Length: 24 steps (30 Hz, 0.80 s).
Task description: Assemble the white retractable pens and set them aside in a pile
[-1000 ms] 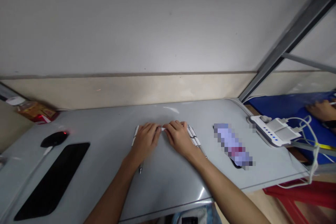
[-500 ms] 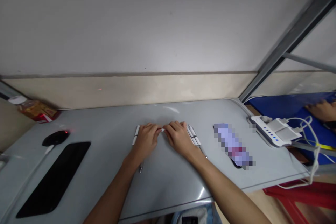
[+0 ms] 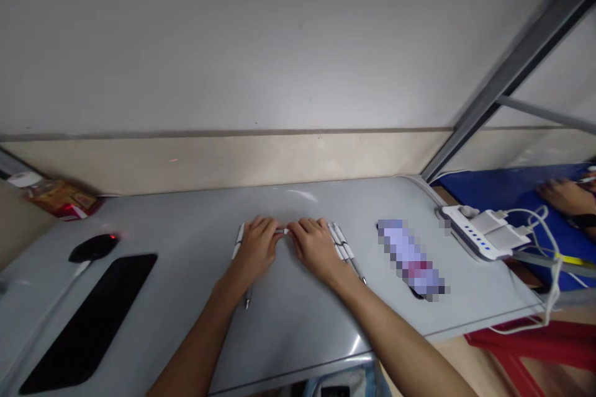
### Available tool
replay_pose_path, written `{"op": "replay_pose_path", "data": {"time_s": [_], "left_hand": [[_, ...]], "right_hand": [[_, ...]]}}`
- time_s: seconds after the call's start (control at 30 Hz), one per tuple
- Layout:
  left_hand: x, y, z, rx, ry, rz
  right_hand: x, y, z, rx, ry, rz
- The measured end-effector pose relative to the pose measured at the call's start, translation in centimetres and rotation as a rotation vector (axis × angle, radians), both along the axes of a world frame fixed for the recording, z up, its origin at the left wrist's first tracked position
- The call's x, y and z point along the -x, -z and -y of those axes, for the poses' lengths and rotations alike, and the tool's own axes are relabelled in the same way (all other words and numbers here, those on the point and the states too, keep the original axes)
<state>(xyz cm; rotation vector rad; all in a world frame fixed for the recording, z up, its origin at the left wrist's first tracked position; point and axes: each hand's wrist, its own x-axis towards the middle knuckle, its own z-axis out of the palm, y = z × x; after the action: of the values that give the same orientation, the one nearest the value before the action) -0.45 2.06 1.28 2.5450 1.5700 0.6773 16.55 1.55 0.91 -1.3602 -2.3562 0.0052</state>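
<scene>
Fingers [image 3: 266,223] of left hand [image 3: 257,247] curled and pinched on one end of slim white-and-grey piece [image 3: 285,231]; right hand [image 3: 317,245] pinches its other end, so piece sits in narrow gap between the two, over grey table [image 3: 298,316]. Rest of it hidden by fingers. White pen [image 3: 239,238] lies partly under left hand, silver tip poking out below; more white pens [image 3: 341,239] side by side just right of right hand, partly covered by hand and wrist. Farther right: pixelated phone [image 3: 410,260], then power strip [image 3: 475,233] with plugs. Left side: black flat slab [image 3: 88,322], black device [image 3: 93,248] with red light, tilted bottle [image 3: 63,198] near wall. Co-worker's hand [image 3: 565,195] at blue surface [image 3: 488,183], far right, well apart.
</scene>
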Motion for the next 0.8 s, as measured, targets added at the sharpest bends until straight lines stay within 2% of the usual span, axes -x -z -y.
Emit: {"op": "replay_pose_path", "data": {"time_s": [0.17, 0.37, 0.5, 0.63, 0.8], "left_hand": [[0.0, -0.4, 0.1, -0.017, 0.009, 0.023], [0.4, 0.4, -0.2, 0.112, 0.066, -0.011], [0.5, 0.5, -0.2, 0.039, 0.091, -0.008], [0.2, 0.3, 0.3, -0.068, 0.086, -0.074], [0.0, 0.5, 0.7, -0.121, 0.099, -0.131]], "right_hand": [[0.2, -0.2, 0.1, 0.024, 0.046, 0.012], [0.1, -0.7, 0.4, 0.085, -0.015, 0.043], [0.0, -0.7, 0.4, 0.185, -0.031, 0.031], [-0.6, -0.9, 0.1, 0.270, -0.070, -0.096], [-1.4, -1.4, -0.2, 0.457, -0.203, -0.353]]}}
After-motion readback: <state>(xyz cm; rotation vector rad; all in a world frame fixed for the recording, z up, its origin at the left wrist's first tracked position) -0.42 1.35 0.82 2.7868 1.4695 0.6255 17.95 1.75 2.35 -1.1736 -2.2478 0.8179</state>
